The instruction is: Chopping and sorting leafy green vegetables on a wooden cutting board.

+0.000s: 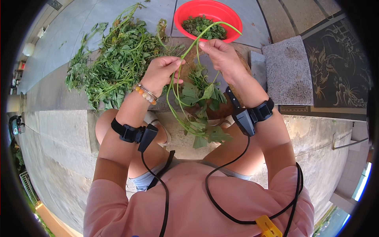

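1. Left hand [161, 72]: fingers pinched around thin green stems [173, 98], held above the knees.
2. Right hand [222, 55]: fingertips pinching a long curved stem [205, 33] that arches toward the red bowl [185, 14].
3. Leaves [199, 94]: hanging from the stems, between both hands.
4. Red bowl: holds picked greens, just beyond the right hand.
5. Pile of leafy greens [114, 59]: on the pavement, left of the hands.

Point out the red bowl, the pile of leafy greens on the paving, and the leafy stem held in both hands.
red bowl [233, 15]: head view, on its right rim.
pile of leafy greens [118, 59]: head view, middle of the heap.
leafy stem [193, 93]: head view, on a hanging leaf.
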`<act>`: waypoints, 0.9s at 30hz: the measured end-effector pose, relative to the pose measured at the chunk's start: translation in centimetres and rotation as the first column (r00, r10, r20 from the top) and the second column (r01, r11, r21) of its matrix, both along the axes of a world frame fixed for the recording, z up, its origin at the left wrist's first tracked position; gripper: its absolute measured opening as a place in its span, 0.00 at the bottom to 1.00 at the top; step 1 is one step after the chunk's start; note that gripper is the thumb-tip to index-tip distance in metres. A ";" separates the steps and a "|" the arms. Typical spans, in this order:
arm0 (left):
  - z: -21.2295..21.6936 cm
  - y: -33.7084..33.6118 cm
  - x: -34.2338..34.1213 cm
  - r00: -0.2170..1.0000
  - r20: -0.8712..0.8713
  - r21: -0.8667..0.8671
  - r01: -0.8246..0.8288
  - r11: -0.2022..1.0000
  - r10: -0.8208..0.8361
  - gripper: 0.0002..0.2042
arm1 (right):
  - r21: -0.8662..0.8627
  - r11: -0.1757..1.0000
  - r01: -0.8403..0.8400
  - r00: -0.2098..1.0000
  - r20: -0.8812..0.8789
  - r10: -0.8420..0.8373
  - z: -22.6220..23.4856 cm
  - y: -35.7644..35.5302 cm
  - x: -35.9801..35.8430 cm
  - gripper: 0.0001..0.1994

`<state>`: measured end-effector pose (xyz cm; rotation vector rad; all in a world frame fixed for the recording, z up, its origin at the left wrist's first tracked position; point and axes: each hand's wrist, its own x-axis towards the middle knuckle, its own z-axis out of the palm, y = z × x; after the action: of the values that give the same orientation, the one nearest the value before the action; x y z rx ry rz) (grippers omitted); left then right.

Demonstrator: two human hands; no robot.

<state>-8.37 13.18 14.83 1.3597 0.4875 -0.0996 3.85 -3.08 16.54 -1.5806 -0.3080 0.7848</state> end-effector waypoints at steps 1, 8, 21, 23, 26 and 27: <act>0.0 -0.3 0.0 1.000 0.000 0.000 -0.006 1.000 0.006 0.12 | 0.000 1.000 -0.006 1.000 0.000 0.006 -0.2 0.1 0.0 0.09; 0.4 -0.9 0.1 0.992 -0.037 -0.026 0.122 0.992 -0.122 0.13 | -0.206 0.974 -0.096 0.617 0.756 0.220 -2.5 -1.2 3.2 0.11; -0.7 -0.2 0.3 0.997 0.034 -0.080 -0.073 0.994 0.076 0.12 | -0.046 0.998 -0.049 0.939 0.339 0.062 -5.0 -0.6 2.0 0.12; -1.0 -0.2 0.3 0.994 0.033 -0.080 -0.099 0.992 0.102 0.12 | -0.076 0.992 -0.104 0.977 0.180 0.116 -4.3 0.7 -1.2 0.11; -1.3 -0.5 0.4 0.992 0.050 -0.089 -0.109 0.990 0.114 0.12 | 0.100 0.981 -0.169 0.934 -0.302 0.191 -3.1 1.4 -3.1 0.10; -1.3 -0.7 0.4 0.993 0.057 -0.104 -0.096 0.990 0.102 0.12 | 0.098 0.981 -0.168 0.933 -0.305 0.190 -2.9 1.3 -3.1 0.10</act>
<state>-7.94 12.52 13.53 1.2339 0.4902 -0.0005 0.78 -1.74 13.67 -1.3485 -0.2465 1.1396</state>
